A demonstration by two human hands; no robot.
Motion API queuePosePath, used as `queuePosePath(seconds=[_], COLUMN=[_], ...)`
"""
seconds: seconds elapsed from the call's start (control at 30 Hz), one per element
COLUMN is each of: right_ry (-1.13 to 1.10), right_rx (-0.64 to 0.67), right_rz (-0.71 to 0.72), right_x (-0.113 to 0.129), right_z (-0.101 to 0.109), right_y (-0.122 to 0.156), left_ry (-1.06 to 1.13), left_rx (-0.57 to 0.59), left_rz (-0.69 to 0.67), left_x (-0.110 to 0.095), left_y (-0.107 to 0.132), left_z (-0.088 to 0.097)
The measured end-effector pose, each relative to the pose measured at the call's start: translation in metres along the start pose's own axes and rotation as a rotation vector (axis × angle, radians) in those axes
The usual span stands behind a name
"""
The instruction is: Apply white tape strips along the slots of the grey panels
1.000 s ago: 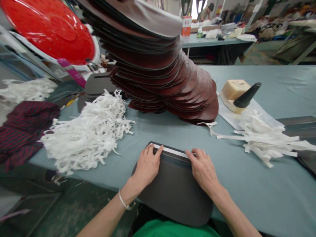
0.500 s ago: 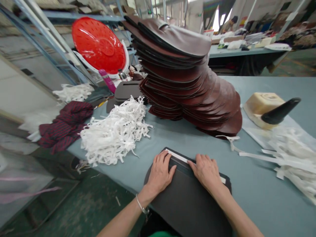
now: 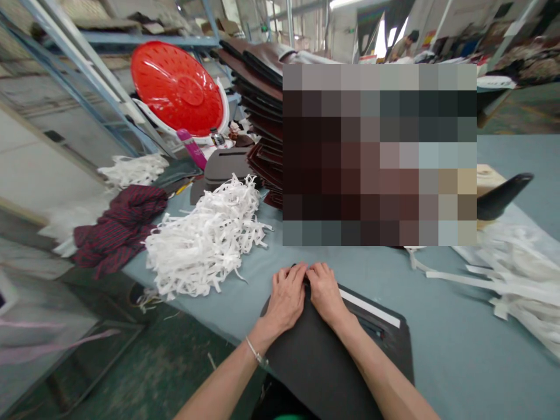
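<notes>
Camera sat on the person's head, looked forward and down, left hand (image 3: 286, 298) and right hand (image 3: 326, 294) near at six o'clock.

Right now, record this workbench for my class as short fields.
Left hand: at the far edge of the dark panel, near its left end
Right hand: beside it, at the same edge
White strip: along that edge, right of the hands
Loose white strips: heaped left of the panel
Brown stack: beyond, right part blurred out
</notes>
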State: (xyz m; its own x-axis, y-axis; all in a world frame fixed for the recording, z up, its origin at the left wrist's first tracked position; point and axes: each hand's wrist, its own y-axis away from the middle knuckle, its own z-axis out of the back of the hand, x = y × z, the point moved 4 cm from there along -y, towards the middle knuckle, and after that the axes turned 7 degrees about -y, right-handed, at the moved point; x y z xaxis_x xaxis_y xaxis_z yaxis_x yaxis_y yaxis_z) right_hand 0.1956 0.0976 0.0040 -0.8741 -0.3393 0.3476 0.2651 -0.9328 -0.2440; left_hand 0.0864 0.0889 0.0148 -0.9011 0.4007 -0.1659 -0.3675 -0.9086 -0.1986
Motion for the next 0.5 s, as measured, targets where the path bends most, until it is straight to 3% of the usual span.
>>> queuePosePath(seconds=[0.27, 0.37, 0.5], right_ry=[0.158, 0.19, 0.247], right_rx=[0.028, 0.052, 0.03], right_rz=[0.078, 0.1, 0.156], right_x=[0.006, -0.011, -0.043], right_z=[0.014, 0.03, 0.054], right_y=[0.018, 0.047, 0.105], left_ry=[-0.043, -0.066, -0.081], left_rx=[-0.041, -0.046, -0.044], left_rz=[-0.051, -0.066, -0.07], left_x=[-0.003, -0.004, -0.004], left_y=[0.002, 0.003, 0.005], left_z=[0.0, 0.002, 0.004])
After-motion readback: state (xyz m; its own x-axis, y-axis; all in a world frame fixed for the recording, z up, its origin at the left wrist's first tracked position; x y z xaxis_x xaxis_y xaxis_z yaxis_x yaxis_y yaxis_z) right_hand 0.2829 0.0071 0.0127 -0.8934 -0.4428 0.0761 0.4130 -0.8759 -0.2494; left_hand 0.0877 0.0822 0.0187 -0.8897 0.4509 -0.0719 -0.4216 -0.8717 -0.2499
